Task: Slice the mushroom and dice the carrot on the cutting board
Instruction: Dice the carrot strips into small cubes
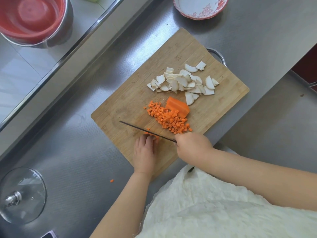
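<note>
Dicing carrot on the rectangular bamboo cutting board (133, 100).
Your left hand (144, 152) curls fingers over orange carrot strips (151, 134), mostly hidden. Your right hand (193, 148) wraps the thin dark knife (145, 130), handle hidden; blade touches the strips. Diced orange cubes (169, 117), uncut carrot chunk (178, 107), white mushroom slices (181, 81) lie beyond.

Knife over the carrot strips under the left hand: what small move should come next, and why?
Probably bring the knife down through the carrot strips beside the left hand fingertips. The right hand holds the blade there, and an uncut carrot chunk waits beside the diced carrot.
</note>
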`<action>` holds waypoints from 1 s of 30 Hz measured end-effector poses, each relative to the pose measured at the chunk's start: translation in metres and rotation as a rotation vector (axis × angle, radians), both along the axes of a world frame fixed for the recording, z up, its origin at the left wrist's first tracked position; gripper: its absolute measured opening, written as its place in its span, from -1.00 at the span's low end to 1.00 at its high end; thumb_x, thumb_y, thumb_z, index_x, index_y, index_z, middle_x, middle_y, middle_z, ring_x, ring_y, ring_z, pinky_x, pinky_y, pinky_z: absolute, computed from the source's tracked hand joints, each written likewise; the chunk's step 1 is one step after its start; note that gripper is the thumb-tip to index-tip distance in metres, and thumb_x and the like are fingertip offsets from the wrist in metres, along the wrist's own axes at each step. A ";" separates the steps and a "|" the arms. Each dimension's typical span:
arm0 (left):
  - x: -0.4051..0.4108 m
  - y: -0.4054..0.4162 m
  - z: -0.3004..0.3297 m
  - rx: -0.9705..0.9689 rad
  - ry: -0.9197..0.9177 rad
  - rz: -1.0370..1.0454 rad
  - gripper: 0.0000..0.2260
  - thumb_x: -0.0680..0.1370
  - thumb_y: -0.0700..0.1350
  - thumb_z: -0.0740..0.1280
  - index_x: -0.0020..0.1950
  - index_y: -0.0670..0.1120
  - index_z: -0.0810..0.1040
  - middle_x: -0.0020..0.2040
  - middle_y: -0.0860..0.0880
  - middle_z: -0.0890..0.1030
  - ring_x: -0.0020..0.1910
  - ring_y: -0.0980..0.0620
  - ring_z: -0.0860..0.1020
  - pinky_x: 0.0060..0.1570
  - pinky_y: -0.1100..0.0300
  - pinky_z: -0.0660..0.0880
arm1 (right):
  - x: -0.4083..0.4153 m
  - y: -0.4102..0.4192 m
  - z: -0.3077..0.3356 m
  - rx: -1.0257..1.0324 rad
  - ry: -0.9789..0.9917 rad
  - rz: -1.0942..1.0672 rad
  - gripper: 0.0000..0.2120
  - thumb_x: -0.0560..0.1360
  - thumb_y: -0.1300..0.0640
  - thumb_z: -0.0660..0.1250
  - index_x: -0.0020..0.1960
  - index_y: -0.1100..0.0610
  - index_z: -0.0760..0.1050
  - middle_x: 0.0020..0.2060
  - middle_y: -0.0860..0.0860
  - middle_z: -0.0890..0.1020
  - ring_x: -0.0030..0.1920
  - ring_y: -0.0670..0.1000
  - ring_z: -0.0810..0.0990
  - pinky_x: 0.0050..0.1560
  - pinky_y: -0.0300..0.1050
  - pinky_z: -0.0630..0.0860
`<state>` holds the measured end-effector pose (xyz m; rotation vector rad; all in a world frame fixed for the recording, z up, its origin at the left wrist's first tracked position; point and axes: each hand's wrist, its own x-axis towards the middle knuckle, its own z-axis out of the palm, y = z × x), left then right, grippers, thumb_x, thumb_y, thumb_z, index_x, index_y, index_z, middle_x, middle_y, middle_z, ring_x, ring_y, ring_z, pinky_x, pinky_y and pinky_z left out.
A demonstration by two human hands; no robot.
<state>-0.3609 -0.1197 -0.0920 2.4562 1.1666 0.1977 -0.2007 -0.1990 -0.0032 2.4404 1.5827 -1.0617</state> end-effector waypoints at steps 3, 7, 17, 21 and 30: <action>0.000 0.004 -0.002 -0.003 -0.012 -0.013 -0.68 0.57 -0.03 0.16 -0.10 -0.22 0.60 -0.09 -0.14 0.60 -0.06 -0.13 0.48 -0.11 0.02 0.50 | -0.006 0.004 0.006 -0.069 -0.025 0.046 -0.83 0.56 0.23 0.14 0.05 0.14 0.49 -0.09 0.10 0.62 -0.10 0.15 0.60 -0.31 -0.15 0.31; 0.000 0.009 -0.006 -0.032 0.000 -0.014 -0.76 0.55 -0.11 0.23 -0.06 -0.24 0.61 -0.06 -0.16 0.62 -0.01 -0.20 0.54 -0.04 -0.01 0.52 | -0.008 0.007 0.008 -0.126 -0.032 0.062 -0.81 0.54 0.30 0.13 0.07 0.17 0.46 -0.05 0.12 0.62 -0.07 0.16 0.61 -0.30 -0.13 0.35; 0.000 0.013 -0.007 -0.052 0.009 -0.010 -0.82 0.53 -0.11 0.28 -0.10 -0.20 0.60 -0.11 -0.10 0.59 -0.10 -0.07 0.44 -0.15 0.08 0.44 | -0.013 0.017 -0.007 -0.252 -0.018 -0.011 -0.76 0.54 0.35 0.17 0.14 0.19 0.50 0.07 0.12 0.60 0.05 0.14 0.59 -0.15 -0.11 0.44; 0.001 0.013 -0.009 -0.029 0.005 -0.017 -0.79 0.56 -0.08 0.26 -0.12 -0.16 0.62 -0.14 -0.07 0.57 -0.15 -0.06 0.45 -0.20 0.15 0.37 | -0.006 0.018 -0.019 -0.226 0.075 -0.119 -0.82 0.60 0.20 0.16 0.07 0.18 0.53 -0.02 0.10 0.61 -0.04 0.13 0.59 -0.22 -0.15 0.40; -0.006 0.009 -0.020 0.051 -0.083 -0.032 -0.76 0.53 -0.10 0.23 -0.13 -0.24 0.61 -0.14 -0.14 0.60 -0.12 -0.08 0.44 -0.23 0.09 0.46 | -0.009 -0.002 -0.001 -0.160 0.076 0.002 -0.84 0.56 0.27 0.14 0.03 0.15 0.48 -0.06 0.12 0.61 -0.20 0.11 0.53 -0.49 -0.21 0.15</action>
